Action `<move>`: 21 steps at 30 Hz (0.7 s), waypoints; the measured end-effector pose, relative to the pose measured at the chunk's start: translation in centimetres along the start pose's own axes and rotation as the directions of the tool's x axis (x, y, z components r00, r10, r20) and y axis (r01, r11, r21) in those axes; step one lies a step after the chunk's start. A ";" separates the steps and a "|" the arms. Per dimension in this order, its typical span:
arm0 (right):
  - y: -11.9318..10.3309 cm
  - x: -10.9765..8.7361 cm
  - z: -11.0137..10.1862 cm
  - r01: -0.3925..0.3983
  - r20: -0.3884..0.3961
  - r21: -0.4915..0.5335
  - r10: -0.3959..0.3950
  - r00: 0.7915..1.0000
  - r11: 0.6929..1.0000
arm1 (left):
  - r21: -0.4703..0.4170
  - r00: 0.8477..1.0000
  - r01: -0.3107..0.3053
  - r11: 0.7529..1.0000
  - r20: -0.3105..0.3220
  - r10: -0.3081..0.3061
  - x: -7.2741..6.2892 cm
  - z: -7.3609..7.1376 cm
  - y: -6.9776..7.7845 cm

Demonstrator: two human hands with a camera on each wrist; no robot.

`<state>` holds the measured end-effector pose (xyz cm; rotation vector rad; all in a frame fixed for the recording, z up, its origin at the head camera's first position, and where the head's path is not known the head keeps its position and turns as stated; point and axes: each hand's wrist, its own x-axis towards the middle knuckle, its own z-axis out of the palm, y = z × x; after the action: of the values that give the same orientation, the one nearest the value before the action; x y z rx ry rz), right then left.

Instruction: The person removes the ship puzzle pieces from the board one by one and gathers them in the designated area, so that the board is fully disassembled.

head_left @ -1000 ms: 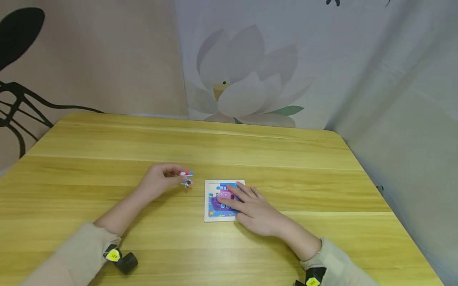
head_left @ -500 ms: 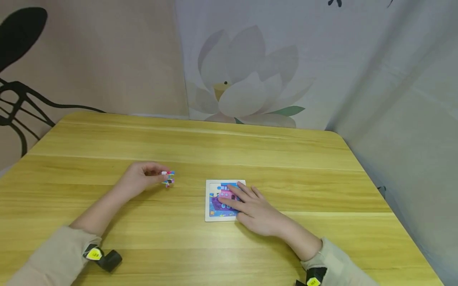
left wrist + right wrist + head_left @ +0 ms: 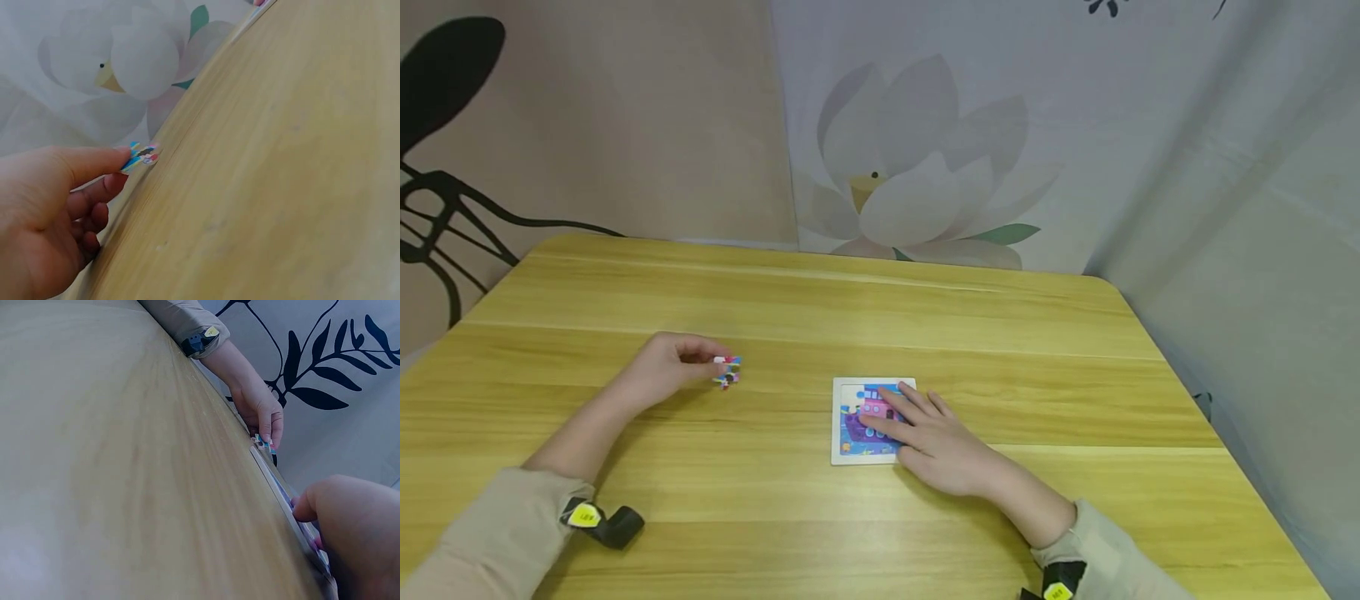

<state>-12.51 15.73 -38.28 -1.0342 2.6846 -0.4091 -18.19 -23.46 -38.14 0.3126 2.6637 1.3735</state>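
My left hand (image 3: pixel 662 371) pinches a small colourful jigsaw piece (image 3: pixel 727 372) between thumb and fingers, left of the puzzle board. Its outline shows knobs; the left wrist view has the piece (image 3: pixel 141 156) at the fingertips, the other fingers loosely bent beneath. My right hand (image 3: pixel 942 443) rests with spread, fairly straight fingers on the square jigsaw puzzle's white frame (image 3: pixel 836 425) and picture, covering its right part. A pink and purple ship on blue shows there. A pale gap (image 3: pixel 850 395) lies at the picture's upper left.
The wooden table (image 3: pixel 760 508) has a far edge against a curtain (image 3: pixel 917 158) printed with a pale flower. A grey-white curtain (image 3: pixel 1247 208) hangs along the right side. Each wrist bears a black strap-on camera, such as the left wrist camera (image 3: pixel 617 527).
My left hand has moved left, away from the puzzle board, with the jigsaw piece still pinched. My right hand has stayed in place on the puzzle.
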 end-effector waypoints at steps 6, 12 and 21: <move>-0.1 -0.1 0.0 0.011 -0.010 0.008 -0.011 1.000 1.000 | 0.074 0.999 -0.035 0.997 0.008 0.034 0.0 0.0 -0.2; 0.0 -0.1 0.0 0.004 -0.006 0.014 -0.004 1.000 1.000 | 0.189 0.996 -0.078 0.979 -0.028 0.085 0.1 0.2 -0.2; 0.1 -0.1 0.1 0.011 -0.014 0.022 -0.010 1.000 1.000 | 0.234 0.988 -0.139 0.962 -0.034 0.151 0.0 0.2 -0.5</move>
<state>-12.48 15.86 -38.38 -1.0436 2.6814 -0.4481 -18.25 -23.58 -38.67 0.5128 2.9002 1.1194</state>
